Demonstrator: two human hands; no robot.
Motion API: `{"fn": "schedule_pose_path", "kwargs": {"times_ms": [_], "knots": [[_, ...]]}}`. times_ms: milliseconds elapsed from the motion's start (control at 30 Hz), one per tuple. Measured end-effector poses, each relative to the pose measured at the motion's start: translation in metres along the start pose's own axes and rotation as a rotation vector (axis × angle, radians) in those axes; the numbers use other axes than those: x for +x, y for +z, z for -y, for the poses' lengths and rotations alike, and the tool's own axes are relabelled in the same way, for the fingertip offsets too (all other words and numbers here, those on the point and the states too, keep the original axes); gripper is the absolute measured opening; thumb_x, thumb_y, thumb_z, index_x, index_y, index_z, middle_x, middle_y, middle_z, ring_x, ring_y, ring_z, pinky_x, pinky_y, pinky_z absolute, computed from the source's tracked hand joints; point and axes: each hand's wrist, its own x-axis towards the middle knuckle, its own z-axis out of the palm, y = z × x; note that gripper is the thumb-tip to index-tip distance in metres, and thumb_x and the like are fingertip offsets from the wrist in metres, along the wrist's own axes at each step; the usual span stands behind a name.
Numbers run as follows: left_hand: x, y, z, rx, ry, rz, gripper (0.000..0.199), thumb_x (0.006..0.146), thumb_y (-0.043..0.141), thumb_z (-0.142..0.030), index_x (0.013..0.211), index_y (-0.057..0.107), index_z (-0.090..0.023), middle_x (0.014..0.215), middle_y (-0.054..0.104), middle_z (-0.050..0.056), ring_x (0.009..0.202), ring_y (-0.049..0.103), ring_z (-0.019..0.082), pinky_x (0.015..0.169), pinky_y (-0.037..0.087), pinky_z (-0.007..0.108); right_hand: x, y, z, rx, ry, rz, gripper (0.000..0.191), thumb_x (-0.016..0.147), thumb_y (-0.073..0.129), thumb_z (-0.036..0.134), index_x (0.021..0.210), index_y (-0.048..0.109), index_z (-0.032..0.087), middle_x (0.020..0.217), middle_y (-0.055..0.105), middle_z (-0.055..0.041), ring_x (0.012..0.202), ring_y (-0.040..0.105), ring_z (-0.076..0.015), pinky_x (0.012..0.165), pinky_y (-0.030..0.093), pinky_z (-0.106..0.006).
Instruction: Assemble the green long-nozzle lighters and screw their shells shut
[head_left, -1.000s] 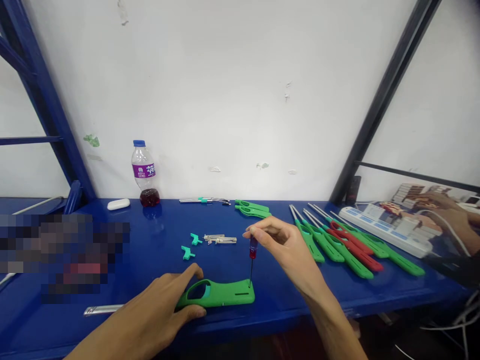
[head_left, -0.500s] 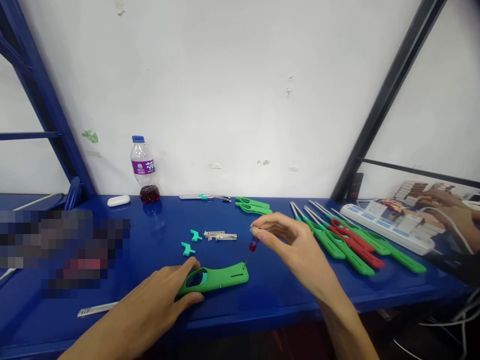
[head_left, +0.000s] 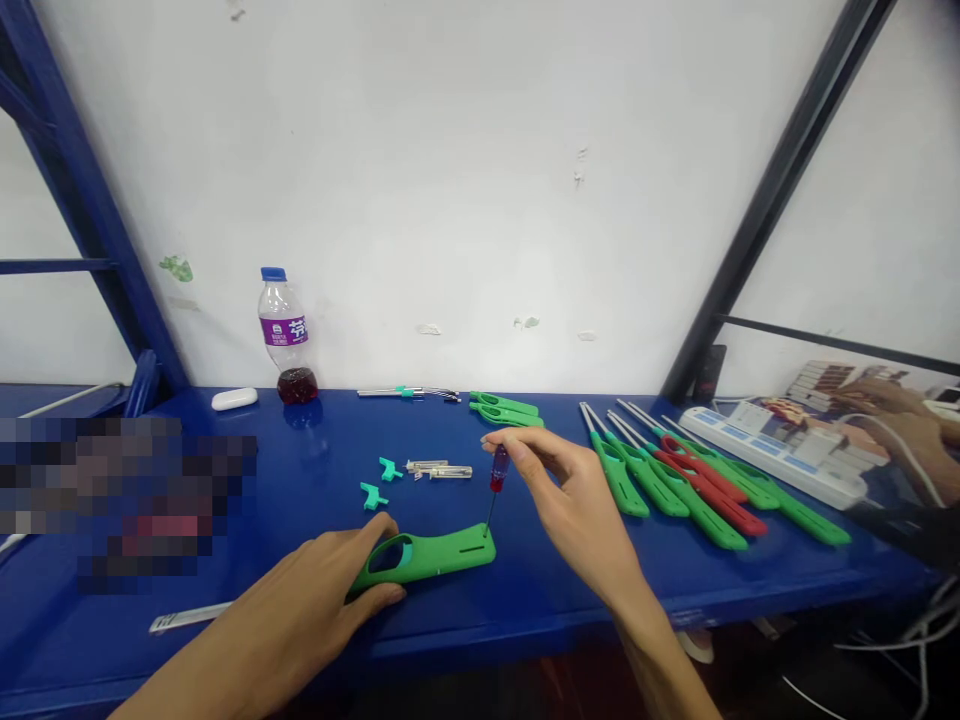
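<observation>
My left hand is closed on the trigger end of a green long-necked lighter, which lies flat on the blue table. The lighter's metal tube pokes out to the left from under that hand. Between thumb and fingers, my right hand holds a small screwdriver with a purple-red handle. Its tip stands in the hole near the lighter's right end. Beyond lie two teal plastic triggers and small clear-and-metal parts.
Several assembled green and red lighters lie at right, beside a white power strip. Green shell halves and metal tubes lie by the wall. A drink bottle and white case stand back left. Another person's hand shows far right.
My right hand has shifted slightly left and the screwdriver stands more upright, its tip still at the hole. My left hand and the lighter stay in place.
</observation>
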Motion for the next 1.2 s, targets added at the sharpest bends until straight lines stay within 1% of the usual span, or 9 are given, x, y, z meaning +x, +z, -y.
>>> {"fn": "schedule_pose_path", "kwargs": {"times_ms": [200, 400, 600, 733, 800, 900, 967, 1100, 1200], "knots": [[0.001, -0.001, 0.0, -0.005, -0.01, 0.026, 0.042, 0.098, 0.057, -0.045, 0.139, 0.061, -0.034, 0.126, 0.074, 0.008, 0.119, 0.068, 0.032, 0.098, 0.05, 0.04, -0.001, 0.001, -0.001, -0.118, -0.085, -0.028, 0.01, 0.097, 0.069, 0.032, 0.098, 0.077, 0.027, 0.097, 0.078, -0.0025, 0.089, 0.072, -0.023, 0.085, 0.055, -0.035], [-0.003, -0.005, -0.003, -0.033, -0.019, 0.069, 0.035, 0.1, 0.055, -0.047, 0.133, 0.061, -0.037, 0.122, 0.073, 0.006, 0.117, 0.067, 0.032, 0.094, 0.05, 0.04, 0.003, -0.029, -0.004, -0.24, -0.088, -0.19, 0.014, 0.097, 0.068, 0.036, 0.1, 0.078, 0.028, 0.097, 0.08, -0.0028, 0.087, 0.075, -0.025, 0.084, 0.057, -0.037], [0.0, 0.001, -0.001, -0.006, 0.018, 0.016, 0.041, 0.101, 0.055, -0.043, 0.14, 0.06, -0.032, 0.125, 0.074, 0.007, 0.117, 0.069, 0.033, 0.099, 0.051, 0.047, 0.018, -0.05, -0.053, -0.515, 0.181, 0.041, 0.022, 0.097, 0.063, 0.042, 0.098, 0.078, 0.027, 0.093, 0.081, -0.0031, 0.084, 0.076, -0.0254, 0.075, 0.055, -0.035], [0.004, 0.003, -0.002, 0.061, 0.081, -0.049, 0.044, 0.102, 0.055, -0.042, 0.144, 0.061, -0.03, 0.14, 0.07, 0.007, 0.129, 0.064, 0.034, 0.109, 0.049, 0.051, 0.023, -0.047, -0.085, -0.665, 0.22, 0.054, 0.022, 0.095, 0.065, 0.038, 0.087, 0.08, 0.024, 0.08, 0.079, -0.0085, 0.078, 0.074, -0.0313, 0.07, 0.049, -0.039], [0.003, 0.004, -0.002, 0.095, 0.098, -0.091, 0.046, 0.101, 0.056, -0.043, 0.145, 0.061, -0.031, 0.145, 0.067, 0.005, 0.133, 0.062, 0.034, 0.113, 0.048, 0.052, 0.023, -0.043, -0.087, -0.72, 0.217, 0.029, 0.026, 0.093, 0.066, 0.043, 0.087, 0.08, 0.022, 0.086, 0.078, -0.014, 0.085, 0.073, -0.0362, 0.073, 0.047, -0.042], [0.001, 0.009, 0.0, 0.136, 0.151, -0.193, 0.049, 0.101, 0.056, -0.043, 0.149, 0.057, -0.034, 0.145, 0.066, 0.003, 0.132, 0.064, 0.033, 0.112, 0.051, 0.05, 0.019, -0.037, -0.067, -0.745, 0.207, -0.003, 0.042, 0.096, 0.058, 0.058, 0.096, 0.079, 0.021, 0.101, 0.076, -0.0171, 0.094, 0.069, -0.0373, 0.077, 0.046, -0.043], [-0.001, 0.012, 0.001, 0.168, 0.234, -0.301, 0.05, 0.101, 0.055, -0.038, 0.151, 0.053, -0.037, 0.142, 0.069, 0.002, 0.129, 0.066, 0.032, 0.106, 0.056, 0.048, 0.014, -0.033, -0.044, -0.62, 0.222, 0.113, 0.048, 0.099, 0.05, 0.064, 0.097, 0.077, 0.025, 0.096, 0.077, -0.0106, 0.086, 0.069, -0.0303, 0.078, 0.046, -0.04], [0.002, 0.011, -0.005, 0.197, 0.471, -0.517, 0.047, 0.106, 0.051, -0.034, 0.153, 0.048, -0.036, 0.121, 0.079, 0.002, 0.101, 0.079, 0.026, 0.081, 0.065, 0.035, 0.005, -0.026, -0.008, -0.2, 0.286, 0.609, 0.035, 0.094, 0.065, 0.057, 0.095, 0.074, 0.023, 0.081, 0.076, -0.0021, 0.065, 0.065, -0.0178, 0.061, 0.047, -0.027], [0.007, 0.004, -0.013, 0.241, 0.628, -0.672, 0.032, 0.11, 0.047, -0.039, 0.138, 0.058, -0.026, 0.09, 0.079, 0.001, 0.071, 0.076, 0.019, 0.065, 0.061, 0.027, 0.005, -0.027, -0.004, -0.016, 0.368, 0.672, 0.037, 0.092, 0.069, 0.056, 0.088, 0.071, 0.019, 0.074, 0.074, -0.0007, 0.048, 0.054, -0.0098, 0.051, 0.042, -0.022]]}}
